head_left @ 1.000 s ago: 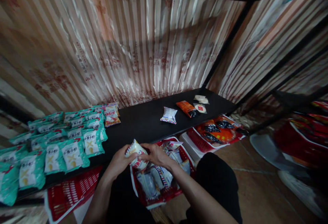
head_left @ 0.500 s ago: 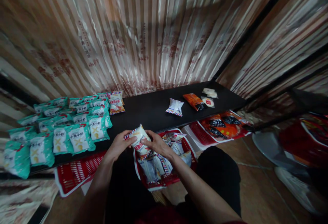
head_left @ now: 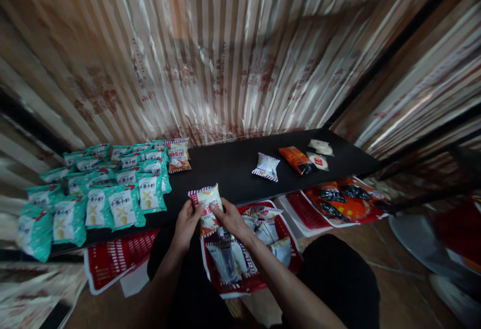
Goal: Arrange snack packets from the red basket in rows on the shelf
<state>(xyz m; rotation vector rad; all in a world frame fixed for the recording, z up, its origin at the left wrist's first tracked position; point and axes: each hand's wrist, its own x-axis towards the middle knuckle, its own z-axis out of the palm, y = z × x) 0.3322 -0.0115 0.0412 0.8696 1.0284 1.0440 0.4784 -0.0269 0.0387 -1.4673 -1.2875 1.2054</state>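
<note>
Between my two hands is a white and orange snack packet (head_left: 209, 208) with a striped edge, held upright with its printed face toward me. My left hand (head_left: 188, 222) grips its left side, and my right hand (head_left: 230, 217) pinches its right side. Beneath them a red basket (head_left: 294, 228) holds several similar packets (head_left: 225, 263). One more packet of the striped kind (head_left: 179, 155) lies on the black shelf (head_left: 225, 168), beside rows of teal snack packets (head_left: 124, 206). Farther right on the shelf is a white packet with striped ends (head_left: 266, 166).
An orange packet (head_left: 296, 159) and small white packets (head_left: 319, 161) lie toward the shelf's right end. Below it, another red basket (head_left: 120, 259) is at left, and one with orange and black packets (head_left: 349, 203) at right. Striped sheeting (head_left: 225, 53) hangs behind.
The packet in my hands has turned more upright, its printed face now showing more fully. The whole view has shifted slightly, so the shelf appears farther right and lower.
</note>
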